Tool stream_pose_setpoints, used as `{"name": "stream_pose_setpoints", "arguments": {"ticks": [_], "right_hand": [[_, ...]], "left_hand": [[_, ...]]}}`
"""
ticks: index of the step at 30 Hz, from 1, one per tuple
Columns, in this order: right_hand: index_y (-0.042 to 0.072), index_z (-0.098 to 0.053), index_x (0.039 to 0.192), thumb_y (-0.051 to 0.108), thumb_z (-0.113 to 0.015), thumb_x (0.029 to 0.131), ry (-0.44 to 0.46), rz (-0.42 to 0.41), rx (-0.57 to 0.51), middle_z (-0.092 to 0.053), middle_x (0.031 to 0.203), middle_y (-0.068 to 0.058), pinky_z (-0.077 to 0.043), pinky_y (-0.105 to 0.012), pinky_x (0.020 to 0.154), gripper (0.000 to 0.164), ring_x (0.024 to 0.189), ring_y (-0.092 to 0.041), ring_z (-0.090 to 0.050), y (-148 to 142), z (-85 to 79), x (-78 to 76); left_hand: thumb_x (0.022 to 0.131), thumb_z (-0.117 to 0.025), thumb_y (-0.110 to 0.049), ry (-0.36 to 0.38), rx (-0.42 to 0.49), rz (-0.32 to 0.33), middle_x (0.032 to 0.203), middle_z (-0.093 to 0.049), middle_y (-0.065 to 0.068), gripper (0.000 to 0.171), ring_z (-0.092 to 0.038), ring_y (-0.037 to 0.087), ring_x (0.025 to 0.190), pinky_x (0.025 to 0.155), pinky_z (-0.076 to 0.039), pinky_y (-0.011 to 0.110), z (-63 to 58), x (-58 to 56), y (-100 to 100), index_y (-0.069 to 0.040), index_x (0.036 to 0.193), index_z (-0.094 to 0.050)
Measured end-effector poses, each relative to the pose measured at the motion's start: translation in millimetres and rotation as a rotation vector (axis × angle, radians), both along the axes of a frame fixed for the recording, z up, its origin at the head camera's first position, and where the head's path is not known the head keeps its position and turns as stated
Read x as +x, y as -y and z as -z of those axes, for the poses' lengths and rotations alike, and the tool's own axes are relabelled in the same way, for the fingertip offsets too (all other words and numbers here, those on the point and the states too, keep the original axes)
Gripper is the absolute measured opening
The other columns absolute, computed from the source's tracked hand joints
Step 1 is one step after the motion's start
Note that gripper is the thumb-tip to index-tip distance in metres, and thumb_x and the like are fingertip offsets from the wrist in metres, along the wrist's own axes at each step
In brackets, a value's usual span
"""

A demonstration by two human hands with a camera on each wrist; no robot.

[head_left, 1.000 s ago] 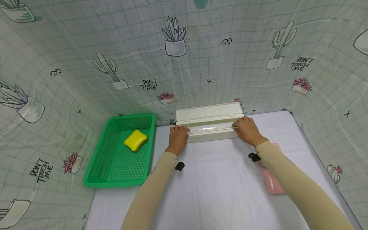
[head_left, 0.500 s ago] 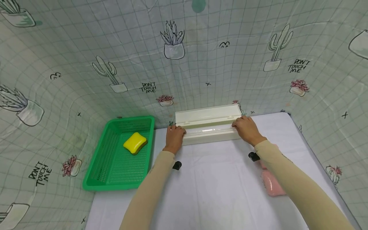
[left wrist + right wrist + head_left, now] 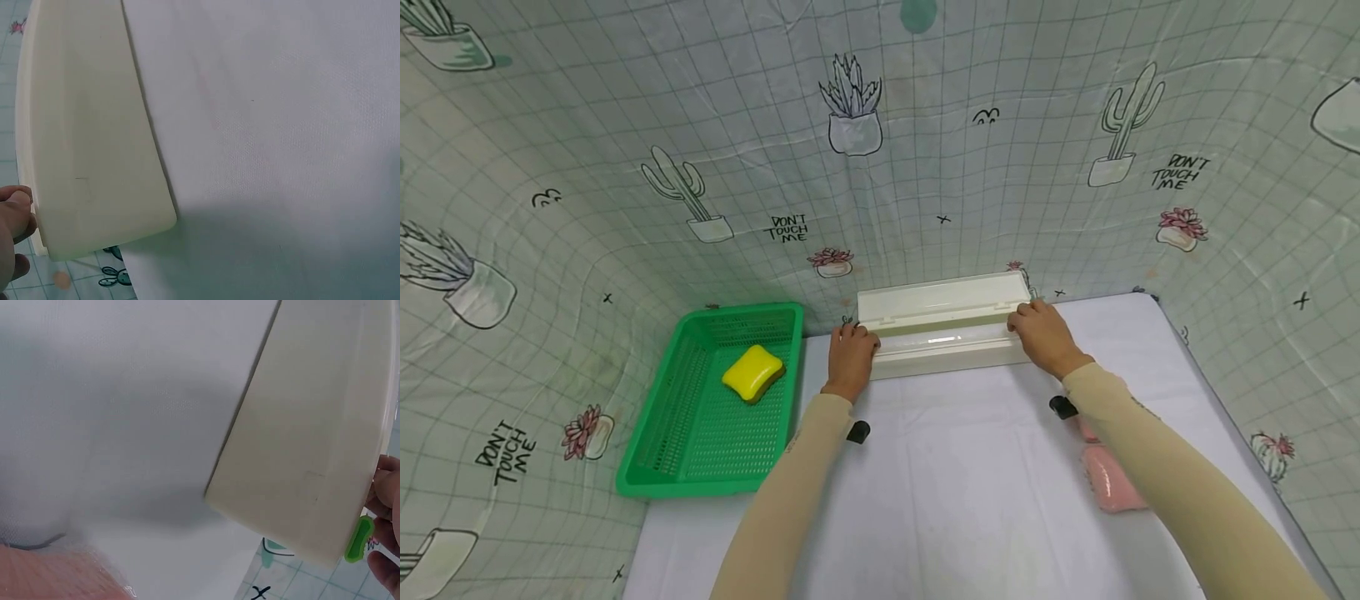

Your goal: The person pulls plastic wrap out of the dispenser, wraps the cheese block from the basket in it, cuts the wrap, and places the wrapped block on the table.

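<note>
A long white cling film dispenser [image 3: 951,358] lies at the table's back edge with its lid [image 3: 943,297] raised toward the wall cloth. Inside, shiny clear cling film [image 3: 943,338] stretches along the opening. My left hand [image 3: 852,360] is at the dispenser's left end; in the left wrist view its thumb and fingertips [image 3: 19,199] pinch at the front rim, seemingly on the film edge. At the other end my right hand [image 3: 1043,337] pinches likewise, its fingertips partly hidden behind the rim. A green slider piece [image 3: 359,539] shows at that end in the right wrist view.
To the left stands a green basket [image 3: 632,479] holding a yellow sponge-like block [image 3: 753,373]. Pink film-wrapped packs [image 3: 1111,479] lie under my right forearm. Printed cloth [image 3: 925,183] hangs behind and at the sides of the white-covered table [image 3: 955,492].
My left hand has slid left along the front rim to the dispenser's left end. The right hand stays at the right end almost unmoved. The head view has shifted slightly.
</note>
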State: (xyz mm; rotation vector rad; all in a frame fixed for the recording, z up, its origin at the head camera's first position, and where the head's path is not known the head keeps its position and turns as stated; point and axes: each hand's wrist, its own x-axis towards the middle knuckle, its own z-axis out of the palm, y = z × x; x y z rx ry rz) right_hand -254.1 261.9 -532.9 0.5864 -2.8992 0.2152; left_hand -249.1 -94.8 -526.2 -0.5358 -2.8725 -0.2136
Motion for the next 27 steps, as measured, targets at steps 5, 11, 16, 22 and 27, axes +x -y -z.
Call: {"name": "stream_pose_setpoints", "arguments": {"ticks": [5, 11, 16, 22, 27], "right_hand": [[-0.005, -0.068, 0.111, -0.006, -0.056, 0.102, 0.064, 0.03, 0.036, -0.072, 0.113, -0.022, -0.047, -0.056, 0.101, 0.015, 0.111, -0.04, -0.059, -0.1, -0.7, 0.4], [-0.004, -0.073, 0.109, -0.005, -0.062, 0.098, 0.06, 0.056, -0.046, -0.075, 0.11, -0.022, -0.047, -0.058, 0.099, 0.015, 0.113, -0.042, -0.061, -1.1, -2.8, -0.8], [-0.003, -0.078, 0.105, -0.004, -0.068, 0.098, 0.023, 0.083, -0.188, -0.077, 0.106, -0.022, -0.049, -0.058, 0.096, 0.012, 0.11, -0.044, -0.062, -5.6, -1.2, -2.5], [-0.003, -0.076, 0.101, -0.006, -0.068, 0.097, 0.016, 0.085, -0.298, -0.076, 0.1, -0.022, -0.049, -0.059, 0.091, 0.009, 0.104, -0.045, -0.06, -9.0, 1.7, -3.0], [-0.003, -0.072, 0.103, -0.004, -0.064, 0.1, 0.051, 0.099, -0.34, -0.074, 0.102, -0.022, -0.046, -0.061, 0.093, 0.009, 0.108, -0.045, -0.058, -8.2, 4.3, -2.3]], "left_hand": [[0.102, -0.069, -0.015, -0.02, 0.03, 0.003, 0.102, -0.074, 0.004, 0.015, -0.06, 0.028, 0.106, 0.104, -0.043, 0.045, 1.0, -0.3, 0.4, -0.015, 0.11, -0.081], [0.1, -0.072, -0.014, -0.057, 0.079, 0.01, 0.1, -0.073, 0.005, 0.012, -0.061, 0.028, 0.105, 0.103, -0.044, 0.047, 0.8, -0.3, 1.6, -0.014, 0.108, -0.081], [0.101, -0.071, -0.014, -0.035, 0.136, -0.005, 0.1, -0.074, 0.005, 0.012, -0.06, 0.028, 0.104, 0.105, -0.043, 0.048, 1.5, -1.4, 3.6, -0.014, 0.108, -0.082], [0.101, -0.071, -0.014, -0.015, 0.171, -0.027, 0.104, -0.076, 0.005, 0.012, -0.058, 0.028, 0.103, 0.103, -0.042, 0.048, 0.2, -3.7, 4.5, -0.013, 0.108, -0.082], [0.102, -0.07, -0.014, 0.009, 0.186, -0.037, 0.105, -0.075, 0.006, 0.013, -0.058, 0.029, 0.105, 0.104, -0.041, 0.05, -0.4, -3.8, 4.4, -0.013, 0.108, -0.081]]}}
